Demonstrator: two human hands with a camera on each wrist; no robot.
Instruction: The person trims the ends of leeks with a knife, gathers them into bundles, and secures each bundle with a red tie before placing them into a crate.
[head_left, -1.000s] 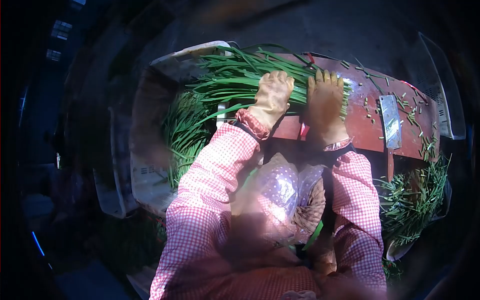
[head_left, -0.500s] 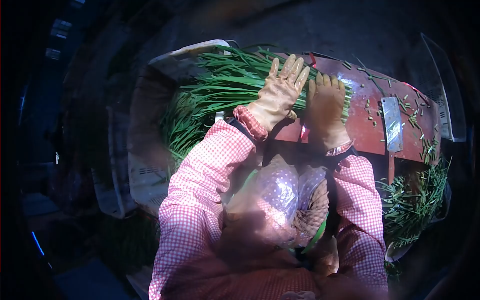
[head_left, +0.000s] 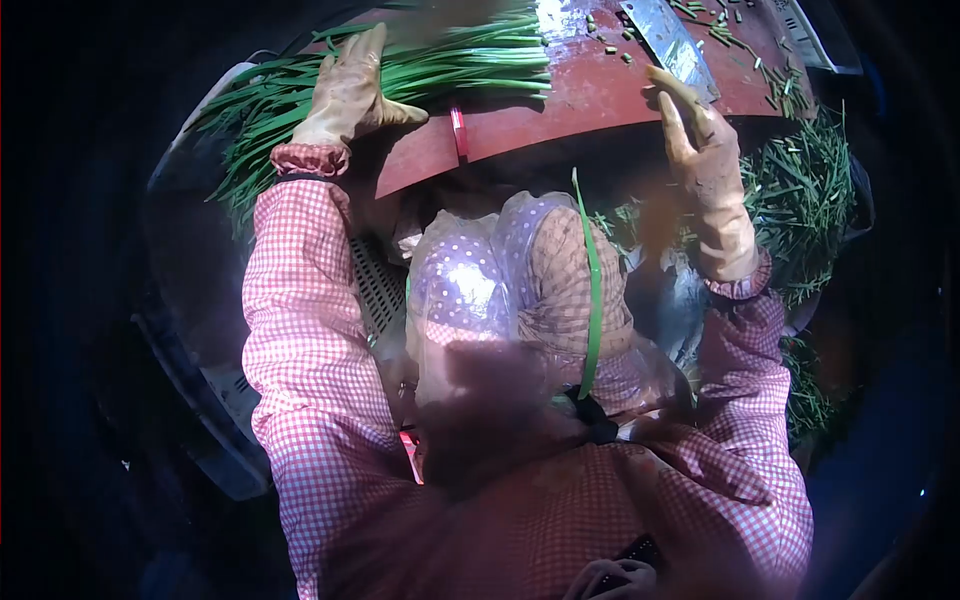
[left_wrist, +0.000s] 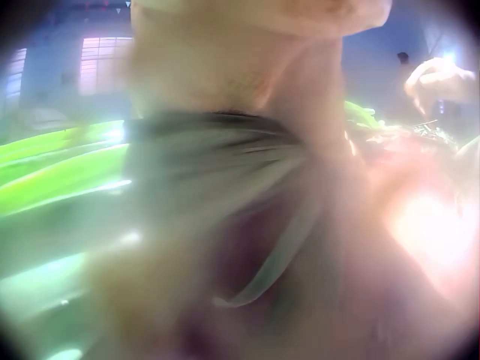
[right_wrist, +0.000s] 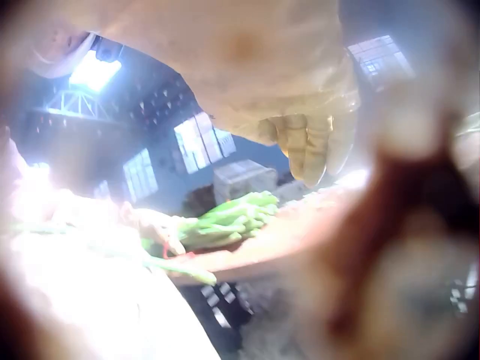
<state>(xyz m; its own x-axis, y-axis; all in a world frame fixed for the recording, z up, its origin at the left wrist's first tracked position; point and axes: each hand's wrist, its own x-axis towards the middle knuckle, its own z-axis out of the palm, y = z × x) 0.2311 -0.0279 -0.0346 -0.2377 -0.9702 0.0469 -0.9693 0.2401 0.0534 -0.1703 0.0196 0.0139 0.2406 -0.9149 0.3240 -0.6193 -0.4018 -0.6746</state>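
A thick bundle of long, flat green leaves with pale, even stem ends [head_left: 490,62] lies across the red board [head_left: 570,100]. My gloved left hand [head_left: 348,98] rests on its leafy part, fingers straight and thumb spread toward the stems. Over the board's front edge at the right, my gloved right hand [head_left: 705,165] has its fingers extended and slightly bent. Its fingertips are right beside the lower end of a cleaver's blade [head_left: 668,45]. The cleaver's handle is hidden by that hand. In the right wrist view the bundle [right_wrist: 236,219] appears beyond the board's edge.
Short cut stem pieces [head_left: 735,32] lie scattered around the cleaver. A heap of green trimmings [head_left: 805,200] fills a container below the board's right end. A red strip [head_left: 458,132] hangs at the board's front edge. At the left is a pale crate [head_left: 190,130].
My right hand has left the stem ends and moved right, to the cleaver. The left hand has opened from a curl and shifted left along the leaves. The head view has swung.
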